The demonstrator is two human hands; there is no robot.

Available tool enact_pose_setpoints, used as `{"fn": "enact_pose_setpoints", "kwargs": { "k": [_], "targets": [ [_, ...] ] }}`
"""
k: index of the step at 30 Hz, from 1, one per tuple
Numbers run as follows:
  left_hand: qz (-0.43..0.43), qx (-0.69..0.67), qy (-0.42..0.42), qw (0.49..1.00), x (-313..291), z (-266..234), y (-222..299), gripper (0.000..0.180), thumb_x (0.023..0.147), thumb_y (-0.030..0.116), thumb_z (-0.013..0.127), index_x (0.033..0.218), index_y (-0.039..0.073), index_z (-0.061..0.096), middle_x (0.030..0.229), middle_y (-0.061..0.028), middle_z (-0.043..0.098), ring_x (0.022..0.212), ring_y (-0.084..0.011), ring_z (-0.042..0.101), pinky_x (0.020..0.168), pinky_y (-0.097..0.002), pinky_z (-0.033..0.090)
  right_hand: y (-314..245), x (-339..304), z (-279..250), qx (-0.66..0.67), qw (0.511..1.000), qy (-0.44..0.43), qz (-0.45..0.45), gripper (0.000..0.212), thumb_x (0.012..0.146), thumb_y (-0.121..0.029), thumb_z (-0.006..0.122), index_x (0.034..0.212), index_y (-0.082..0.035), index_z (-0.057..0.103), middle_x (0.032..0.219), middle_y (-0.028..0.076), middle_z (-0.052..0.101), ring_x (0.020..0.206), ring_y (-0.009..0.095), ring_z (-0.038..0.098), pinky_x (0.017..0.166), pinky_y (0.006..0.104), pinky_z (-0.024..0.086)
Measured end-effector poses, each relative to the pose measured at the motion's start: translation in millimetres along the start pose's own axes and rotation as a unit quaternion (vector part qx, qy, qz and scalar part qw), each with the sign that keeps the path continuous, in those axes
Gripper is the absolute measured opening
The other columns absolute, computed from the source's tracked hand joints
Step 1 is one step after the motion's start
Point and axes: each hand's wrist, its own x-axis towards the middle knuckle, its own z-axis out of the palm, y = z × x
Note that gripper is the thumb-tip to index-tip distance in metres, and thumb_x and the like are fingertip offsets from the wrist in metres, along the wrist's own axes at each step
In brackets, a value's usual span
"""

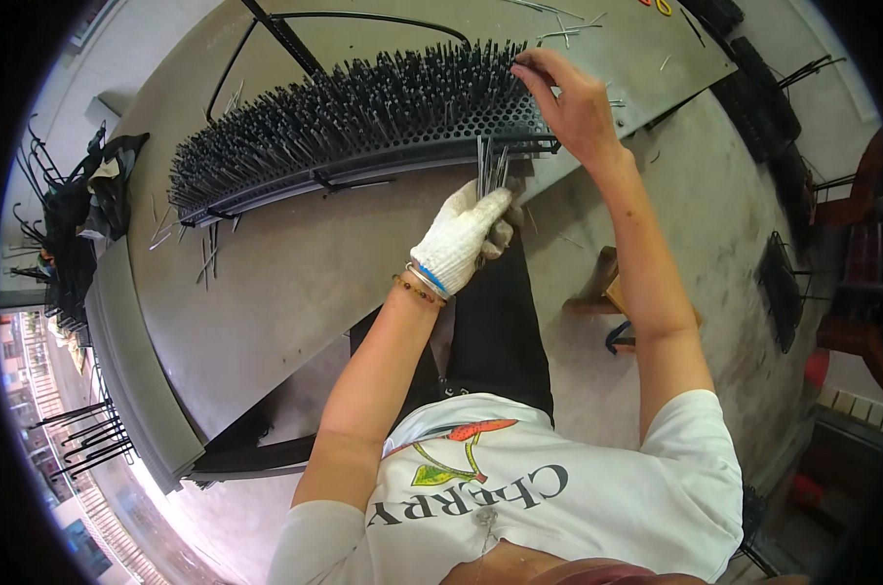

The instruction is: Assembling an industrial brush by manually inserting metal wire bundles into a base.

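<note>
Holding a bundle of thin metal rods [490, 166] upright, the gloved left hand [461, 239] sits near the middle of the view, its fingers curled tight around the lower ends of the bundle. Up at one o'clock, the bare right hand [573, 102] reaches over the right end of a long black perforated rack [363, 122], its thumb and forefinger pinched on what looks like a single rod at the rack's top edge, the other fingers loosely bent.

The rack lies across the grey metal worktable [295, 273], running from nine o'clock toward one o'clock, and bristles with upright rods over nearly its whole length. Judging by that, the filling looks well advanced: only the holes at the right end, beside the right hand, seem open, and the bundle in the glove is small. A few loose rods [207, 258] lie scattered on the table below the rack's left end. Black wire frames [783, 288] rest on the floor at three o'clock.
</note>
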Motion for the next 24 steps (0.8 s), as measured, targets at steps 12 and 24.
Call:
{"fn": "enact_pose_setpoints", "kwargs": {
  "k": [12,24],
  "targets": [
    [0.003,-0.016,0.001,1.0,3.9,6.1,-0.9,0.02,0.093,0.018,0.06,0.104,0.003,0.054,0.084,-0.0046,0.06,0.061,-0.0037,0.048,0.048,-0.016,0.038,9.7,-0.4,1.9,0.037,0.999,-0.009,0.017,0.017,0.084,-0.008,0.069,0.099,-0.002,0.066,0.084,0.009,0.067,0.07,0.017,0.063,0.064,0.0265,0.049],
    [0.016,-0.011,-0.008,1.0,3.2,14.2,7.1,0.024,0.094,0.022,0.059,0.11,0.004,0.055,0.085,-0.0053,0.061,0.062,-0.0064,0.054,0.049,-0.0166,0.042,16.0,-21.4,8.6,0.068,0.989,-0.036,0.127,0.023,0.083,-0.013,0.069,0.105,-0.005,0.066,0.091,0.012,0.07,0.08,0.027,0.068,0.069,0.0322,0.053]
  ]
}}
